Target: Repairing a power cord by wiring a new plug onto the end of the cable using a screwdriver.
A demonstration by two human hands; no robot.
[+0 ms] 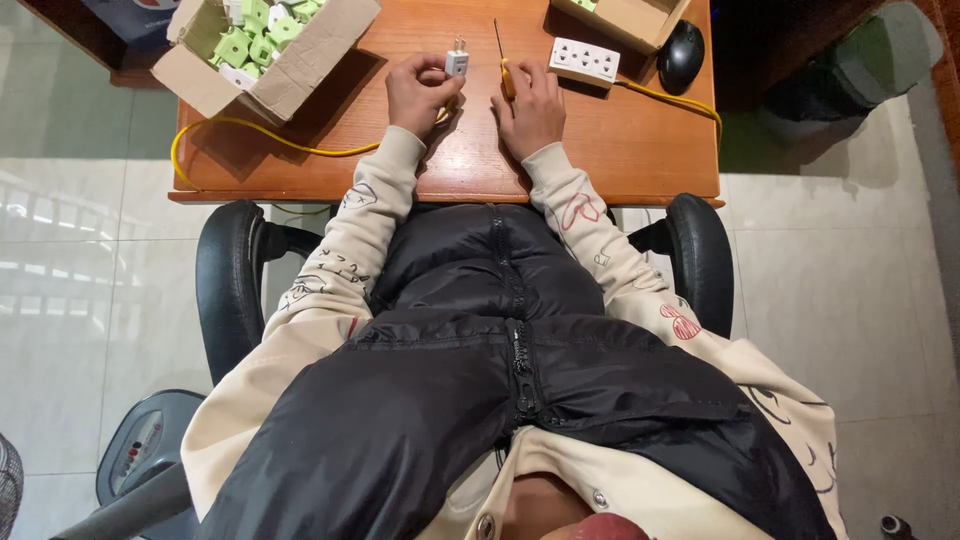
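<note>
The left hand [418, 92] is closed around a small white two-pin plug [457, 61], pinching it between thumb and fingertips so that the metal pins point away from the person, above the wooden desk [620, 150]. The right hand [531, 108] lies just beside it, fingers curled about the yellow handle of a slim screwdriver [503, 62], whose dark shaft points up toward the far edge of the desk; how firmly it is gripped is hard to tell from this angle. Just right of that hand sits a white multi-socket power strip [585, 60], with a yellow cable [665, 97] running off its end. An open cardboard box [300, 70] of pale green and white plug parts stands at the left, a black mouse [681, 52] at the right.
</note>
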